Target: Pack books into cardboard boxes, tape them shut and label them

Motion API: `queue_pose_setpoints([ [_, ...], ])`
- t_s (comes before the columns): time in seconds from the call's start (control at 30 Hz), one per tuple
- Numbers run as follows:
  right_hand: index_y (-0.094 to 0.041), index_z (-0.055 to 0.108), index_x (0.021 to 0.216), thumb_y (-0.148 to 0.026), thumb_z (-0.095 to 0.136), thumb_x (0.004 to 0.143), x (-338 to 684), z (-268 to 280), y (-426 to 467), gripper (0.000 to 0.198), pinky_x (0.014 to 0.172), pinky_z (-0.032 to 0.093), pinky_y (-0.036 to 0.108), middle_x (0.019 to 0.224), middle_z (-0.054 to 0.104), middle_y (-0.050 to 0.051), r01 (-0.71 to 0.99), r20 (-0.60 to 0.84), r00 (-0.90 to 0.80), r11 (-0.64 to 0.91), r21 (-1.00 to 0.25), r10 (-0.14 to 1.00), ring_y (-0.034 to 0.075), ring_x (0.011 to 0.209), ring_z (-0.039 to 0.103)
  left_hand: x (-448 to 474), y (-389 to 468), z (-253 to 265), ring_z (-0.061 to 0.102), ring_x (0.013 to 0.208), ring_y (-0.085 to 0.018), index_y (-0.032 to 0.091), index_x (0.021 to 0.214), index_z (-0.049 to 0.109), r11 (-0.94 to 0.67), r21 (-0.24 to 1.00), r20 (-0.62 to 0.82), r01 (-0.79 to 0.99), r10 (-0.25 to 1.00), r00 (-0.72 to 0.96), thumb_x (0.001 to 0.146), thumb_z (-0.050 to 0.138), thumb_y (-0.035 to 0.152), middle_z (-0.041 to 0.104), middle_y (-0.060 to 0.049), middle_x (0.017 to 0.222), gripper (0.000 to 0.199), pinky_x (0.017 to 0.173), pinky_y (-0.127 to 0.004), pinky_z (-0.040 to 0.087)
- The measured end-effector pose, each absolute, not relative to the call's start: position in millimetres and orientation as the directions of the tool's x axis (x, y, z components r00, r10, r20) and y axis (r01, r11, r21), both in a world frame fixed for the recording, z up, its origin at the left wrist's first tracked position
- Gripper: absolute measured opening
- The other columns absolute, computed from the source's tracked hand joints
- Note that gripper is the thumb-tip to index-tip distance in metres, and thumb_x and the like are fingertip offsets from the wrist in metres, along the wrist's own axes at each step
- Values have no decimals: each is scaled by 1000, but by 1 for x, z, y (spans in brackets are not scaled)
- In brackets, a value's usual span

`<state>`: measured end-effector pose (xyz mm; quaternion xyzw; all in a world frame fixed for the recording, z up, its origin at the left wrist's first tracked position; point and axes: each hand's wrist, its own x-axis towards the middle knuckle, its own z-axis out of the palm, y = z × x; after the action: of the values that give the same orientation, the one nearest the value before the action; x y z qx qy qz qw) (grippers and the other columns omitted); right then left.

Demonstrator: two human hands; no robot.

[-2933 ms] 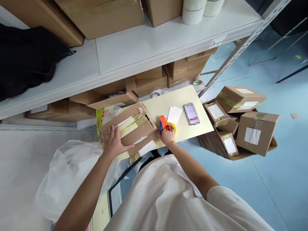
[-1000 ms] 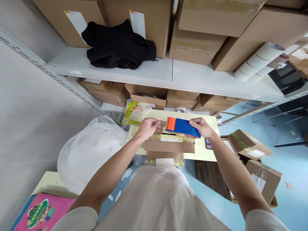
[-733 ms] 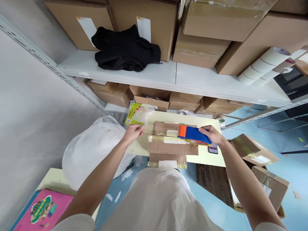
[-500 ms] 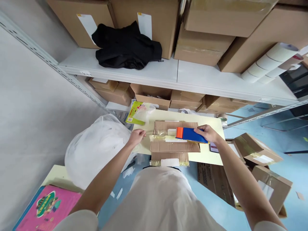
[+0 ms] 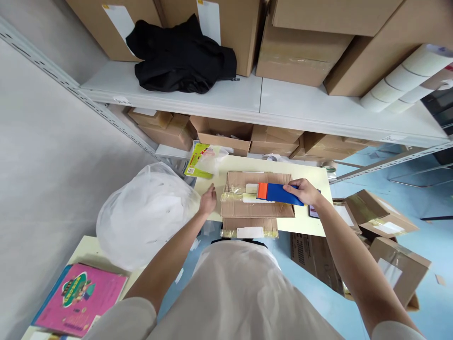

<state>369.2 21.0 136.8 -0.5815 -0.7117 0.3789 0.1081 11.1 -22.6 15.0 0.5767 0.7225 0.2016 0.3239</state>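
My right hand (image 5: 303, 191) grips a flat blue piece with an orange end (image 5: 283, 193); its exact kind is unclear. It is held above a flattened cardboard box (image 5: 258, 210) with tape and white labels, its orange end pointing left. My left hand (image 5: 208, 200) is beside the cardboard's left edge, apart from it, with its fingers loosely extended and nothing visible in them. Another cardboard flap (image 5: 230, 225) with a label lies at the table's near edge, against my body.
The pale yellow table (image 5: 311, 174) holds a yellow-green package (image 5: 194, 163) and a phone (image 5: 313, 211). A large white plastic bag (image 5: 141, 217) bulges at left, near pink packages (image 5: 88, 302). Cartons (image 5: 399, 269) lie right. A shelf (image 5: 290, 106) with boxes and black cloth (image 5: 184, 56) stands ahead.
My left hand has turned, and its fingers, closed before, now point away from me. My right hand still holds the blue piece, in almost the same place. The view has shifted slightly.
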Motion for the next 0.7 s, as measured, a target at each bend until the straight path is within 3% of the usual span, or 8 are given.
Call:
queue_pose_setpoints([
  [0.07, -18, 47, 51, -68, 48, 76, 370, 137, 20, 56, 51, 31, 26, 52, 37, -3, 747, -280, -303, 45, -663, 911, 10, 52, 35, 10, -10, 36, 36, 138, -24, 6, 147, 27, 40, 642, -84, 766, 996, 18, 91, 37, 43, 38, -21, 148, 67, 111, -38, 30],
  [0.13, -18, 47, 51, -68, 48, 77, 371, 138, 20, 56, 51, 30, 26, 52, 36, -3, 745, -278, -311, 52, -665, 909, 10, 52, 35, 19, 6, 60, 16, 145, -32, 9, 150, 17, -375, 499, 33, 781, 909, 416, 72, 60, 62, 19, -21, 156, 104, 116, -45, 16],
  [0.17, -18, 47, 51, -68, 48, 77, 371, 138, 21, 56, 51, 29, 26, 52, 36, -3, 741, -278, -318, 55, -669, 906, 10, 52, 35, 26, 15, 71, 8, 145, -37, 11, 151, 14, -530, 413, 12, 741, 816, 577, 59, 68, 68, 10, -21, 158, 121, 116, -51, 8],
  [0.23, -18, 46, 51, -67, 48, 78, 373, 139, 22, 56, 50, 29, 26, 52, 36, -4, 729, -282, -336, 59, -681, 899, 10, 52, 34, 41, 31, 85, 0, 144, -43, 15, 152, 9, -689, 289, -103, 664, 668, 737, 42, 74, 71, 2, -23, 158, 139, 112, -59, -1],
  [0.37, -19, 43, 52, -65, 48, 80, 376, 139, 21, 54, 50, 29, 25, 51, 34, -4, 705, -279, -356, 60, -707, 892, 9, 52, 33, 56, 46, 83, 7, 142, -47, 14, 152, 4, -707, 209, -266, 675, 624, 735, 31, 76, 72, 16, -28, 154, 152, 107, -67, -5],
  [0.53, -19, 41, 51, -65, 48, 81, 374, 147, 18, 55, 49, 29, 25, 51, 33, -4, 724, -281, -343, 62, -687, 896, 9, 51, 32, 46, 40, 74, 25, 135, -45, 10, 151, 2, -667, 216, -269, 713, 662, 700, 31, 73, 74, 26, -28, 149, 155, 107, -67, -6],
  [0.7, -19, 41, 51, -64, 48, 82, 368, 170, 24, 55, 48, 28, 26, 49, 33, -4, 783, -324, -359, 94, -614, 875, 9, 49, 31, 41, 34, 76, 29, 132, -41, 10, 151, 9, -654, 210, -259, 726, 679, 687, 35, 71, 76, 27, -25, 150, 148, 111, -61, -3],
])
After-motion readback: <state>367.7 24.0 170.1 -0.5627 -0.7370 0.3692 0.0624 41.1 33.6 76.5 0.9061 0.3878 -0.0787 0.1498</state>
